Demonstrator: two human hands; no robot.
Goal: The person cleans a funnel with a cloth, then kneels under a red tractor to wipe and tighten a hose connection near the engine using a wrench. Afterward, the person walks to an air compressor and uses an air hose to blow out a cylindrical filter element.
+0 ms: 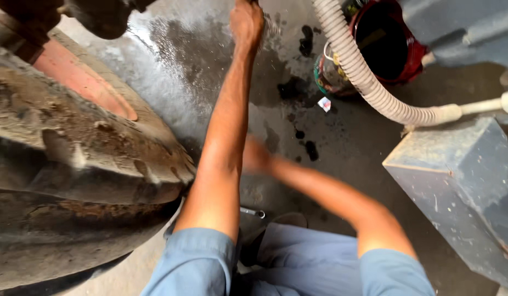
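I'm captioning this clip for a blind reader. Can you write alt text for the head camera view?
Seen from above, a person in blue sleeves reaches the left hand far forward over a wet, oil-stained concrete floor, while the blurred right hand sits lower, partly behind the left forearm. A large muddy tyre fills the left; a ribbed hose, red bucket and grey metal box stand right.

Left hand (246,22) is reaching far forward on a fully extended, bare forearm, fingers curling closed at the top edge of view; contents not discernible. Right hand (256,156) is extending forward and leftward, passing behind the left forearm; motion-blurred, finger pose unreadable. Both upper arms are wearing blue sleeves.
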